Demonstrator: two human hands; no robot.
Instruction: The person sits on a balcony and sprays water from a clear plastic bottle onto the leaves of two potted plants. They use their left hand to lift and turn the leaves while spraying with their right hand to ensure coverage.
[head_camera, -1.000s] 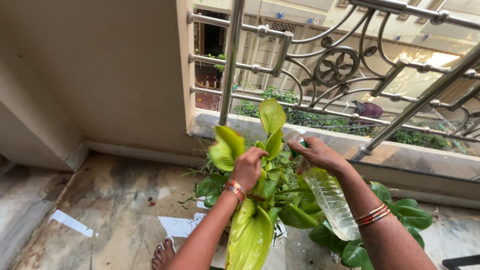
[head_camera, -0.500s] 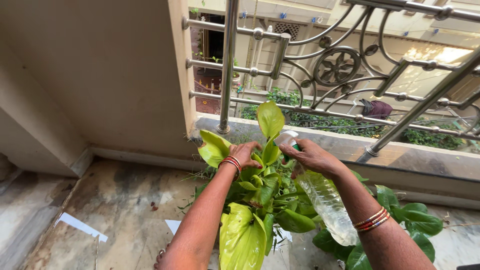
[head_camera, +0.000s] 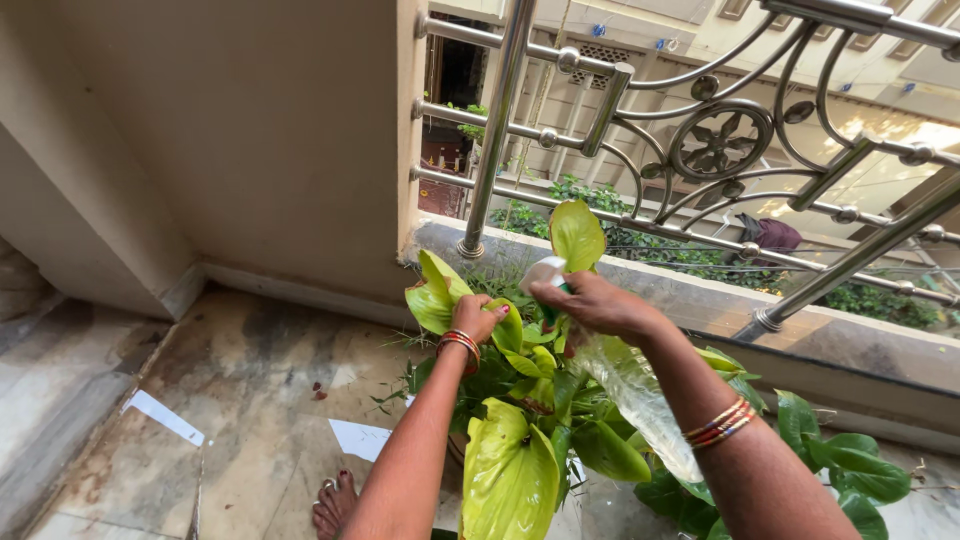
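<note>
I'm seeing the right hand (head_camera: 598, 303) gripping the tilted bottle (head_camera: 625, 385), the left hand (head_camera: 478, 318) pinching a leaf (head_camera: 507, 330) aside; next I'm expecting aiming at the plant (head_camera: 545, 395) base.

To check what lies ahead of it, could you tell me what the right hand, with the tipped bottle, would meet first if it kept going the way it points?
Probably the yellow-green leaf standing just past the right hand and the bottle; depth is unclear.

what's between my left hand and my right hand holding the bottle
In the head view, yellow-green leaves of the potted plant fill the gap between the left hand and the right hand, which grips the clear plastic bottle.
</note>
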